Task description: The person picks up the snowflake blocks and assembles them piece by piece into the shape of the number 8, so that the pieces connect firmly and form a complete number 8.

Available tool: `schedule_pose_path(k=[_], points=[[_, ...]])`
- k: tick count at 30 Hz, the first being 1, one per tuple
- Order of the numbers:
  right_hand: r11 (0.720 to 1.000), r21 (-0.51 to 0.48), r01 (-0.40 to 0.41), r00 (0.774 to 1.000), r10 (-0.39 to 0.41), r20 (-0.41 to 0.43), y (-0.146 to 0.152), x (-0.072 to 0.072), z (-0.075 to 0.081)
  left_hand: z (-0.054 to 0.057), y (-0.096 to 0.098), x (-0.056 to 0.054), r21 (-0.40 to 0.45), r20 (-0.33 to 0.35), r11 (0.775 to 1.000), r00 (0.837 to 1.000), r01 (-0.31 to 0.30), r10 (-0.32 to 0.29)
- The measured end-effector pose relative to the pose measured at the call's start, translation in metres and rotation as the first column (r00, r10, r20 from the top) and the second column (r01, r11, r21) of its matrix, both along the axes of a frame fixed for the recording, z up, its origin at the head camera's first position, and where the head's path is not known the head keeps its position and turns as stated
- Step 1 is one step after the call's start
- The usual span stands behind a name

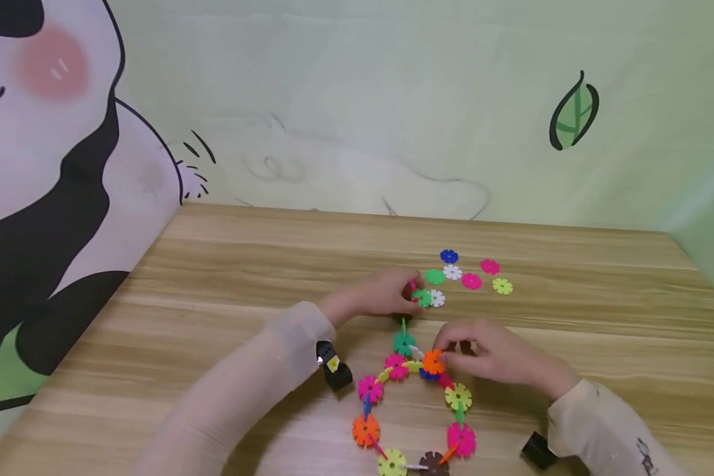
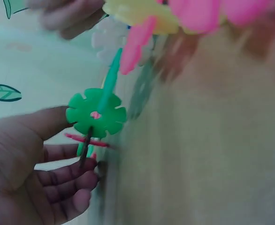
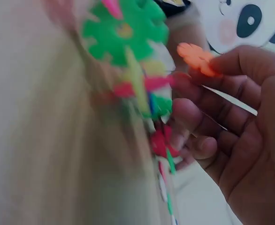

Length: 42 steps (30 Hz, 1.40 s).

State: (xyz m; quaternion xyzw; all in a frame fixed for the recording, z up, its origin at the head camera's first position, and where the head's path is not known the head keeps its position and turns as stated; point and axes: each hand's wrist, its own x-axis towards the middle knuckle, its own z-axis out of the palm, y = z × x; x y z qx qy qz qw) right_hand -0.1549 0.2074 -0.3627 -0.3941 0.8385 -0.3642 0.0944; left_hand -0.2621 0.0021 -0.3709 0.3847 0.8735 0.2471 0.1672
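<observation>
A ring of notched plastic discs [image 1: 365, 430] lies on the tabletop [image 1: 285, 264] between the two pale sleeves, its discs slotted together alternately face-on and edge-on. At its near side a yellow disc [image 1: 392, 463] and a brown disc [image 1: 434, 464] are linked by a white one seen edge-on; orange and pink ones follow up the left, pink and yellow ones up the right. A black wrist camera [image 1: 336, 373] sits just left of the ring, and another black block [image 1: 538, 451] stands farther off on its right. The right hand [image 1: 490, 350] pinches an orange disc [image 1: 434, 361] between thumb and finger at the ring's far right. Beyond, a short tail of discs [image 1: 403, 342] runs from the ring to the left hand [image 1: 393, 291], whose thumb and fingers curl round its far end; exactly which disc they grip is hidden. Loose discs [image 1: 471, 281] in blue, white, green, pink and yellow lie just past that hand. A broad stretch of wood separates the left sleeve from the slanting left edge, and the far edge meets a pale green wall [image 1: 345, 79] with a painted leaf [image 1: 574, 112].
</observation>
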Motion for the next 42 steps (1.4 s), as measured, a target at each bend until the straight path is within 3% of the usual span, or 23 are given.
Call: schedule_pose_path(k=[3, 7, 13, 18, 22, 28, 34, 42], points=[[0.988, -0.023, 0.152, 0.988, -0.152, 0.027, 0.006, -0.009, 0.003, -0.001, 0.002, 0.005, -0.003, -0.04, 0.999, 0.998, -0.054, 0.054], [0.941, 0.036, 0.336, 0.942, -0.334, -0.034, 0.011, -0.025, 0.001, -0.004, 0.007, 0.012, -0.026, -0.094, 0.991, 0.987, -0.131, 0.128], [0.882, 0.151, 0.445, 0.888, -0.413, -0.204, 0.013, -0.042, -0.007, -0.007, 0.009, 0.019, 0.007, -0.105, 0.986, 0.98, -0.168, 0.168], [0.865, 0.171, 0.472, 0.868, -0.421, -0.265, 0.012, -0.043, -0.011, -0.007, 0.007, 0.023, 0.071, -0.096, 0.989, 0.986, -0.126, 0.133], [0.875, 0.159, 0.458, 0.875, -0.412, -0.254, 0.011, -0.04, -0.013, -0.009, 0.006, 0.023, 0.127, -0.082, 0.987, 0.991, -0.095, 0.106], [0.884, 0.14, 0.445, 0.881, -0.404, -0.248, 0.009, -0.038, -0.015, -0.012, 0.004, 0.022, 0.197, 0.003, 0.975, 0.995, -0.101, 0.102], [0.88, 0.126, 0.458, 0.87, -0.415, -0.267, 0.011, -0.035, -0.013, -0.007, 0.005, 0.024, 0.139, -0.053, 0.985, 0.992, -0.102, 0.11], [0.893, 0.132, 0.431, 0.884, -0.389, -0.259, 0.011, -0.03, -0.014, -0.003, 0.009, 0.029, 0.008, -0.164, 0.995, 0.982, -0.095, 0.095]])
